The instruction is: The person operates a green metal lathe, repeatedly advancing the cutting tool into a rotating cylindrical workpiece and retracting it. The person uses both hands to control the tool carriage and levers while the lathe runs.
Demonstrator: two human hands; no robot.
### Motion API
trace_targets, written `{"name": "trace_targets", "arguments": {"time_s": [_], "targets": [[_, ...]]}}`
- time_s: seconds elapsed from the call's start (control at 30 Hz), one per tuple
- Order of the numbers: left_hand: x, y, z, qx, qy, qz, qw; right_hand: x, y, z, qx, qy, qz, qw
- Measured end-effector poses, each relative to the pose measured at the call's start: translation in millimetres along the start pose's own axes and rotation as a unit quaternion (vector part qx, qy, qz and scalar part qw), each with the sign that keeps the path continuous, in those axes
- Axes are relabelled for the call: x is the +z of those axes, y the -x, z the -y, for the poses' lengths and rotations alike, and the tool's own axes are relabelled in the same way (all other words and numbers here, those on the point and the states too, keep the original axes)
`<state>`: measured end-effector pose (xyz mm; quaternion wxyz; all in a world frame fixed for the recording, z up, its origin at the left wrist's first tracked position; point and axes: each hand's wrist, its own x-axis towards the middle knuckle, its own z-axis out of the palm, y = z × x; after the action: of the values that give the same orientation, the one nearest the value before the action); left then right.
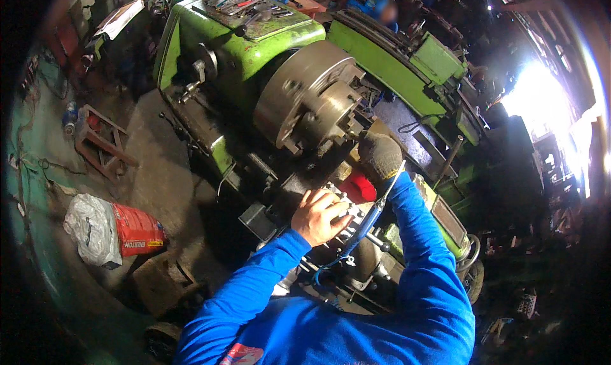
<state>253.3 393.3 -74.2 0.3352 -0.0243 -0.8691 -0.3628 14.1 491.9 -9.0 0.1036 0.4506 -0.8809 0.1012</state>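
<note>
My left hand [320, 217] is bare and rests over the bolted tool post [347, 222] of a green lathe, thumb and fingers partly spread. On my right hand [380, 155] is a dark grey work glove. It reaches in beside the large round chuck [299, 94], close to the metal workpiece [334, 113] in the jaws; its fingertips are hidden. Just below the glove sits a red object [358, 188], its kind unclear. A slim blue tool with a thin metal tip [368, 224] lies slantwise between my forearms, with a blue cord or hose at its lower end.
Hand tools lie on the green headstock [254, 34]. The lathe bed [382, 59] runs to the back right, where another person [382, 12] is partly visible. On the left floor are a wooden stool [102, 139] and a red and white sack [114, 230]. Bright daylight enters at right.
</note>
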Motion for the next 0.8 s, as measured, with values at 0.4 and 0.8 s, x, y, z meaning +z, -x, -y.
{"name": "trace_targets", "arguments": {"time_s": [0.4,0.8], "targets": [[-2,0,-1,-0.01,0.016,0.004,1.0,12,5,-4,-0.026,0.056,0.035,0.997],[-2,-1,0,-0.008,0.011,0.003,1.0,2,-14,-18,0.129,-0.043,0.062,0.989]]}}
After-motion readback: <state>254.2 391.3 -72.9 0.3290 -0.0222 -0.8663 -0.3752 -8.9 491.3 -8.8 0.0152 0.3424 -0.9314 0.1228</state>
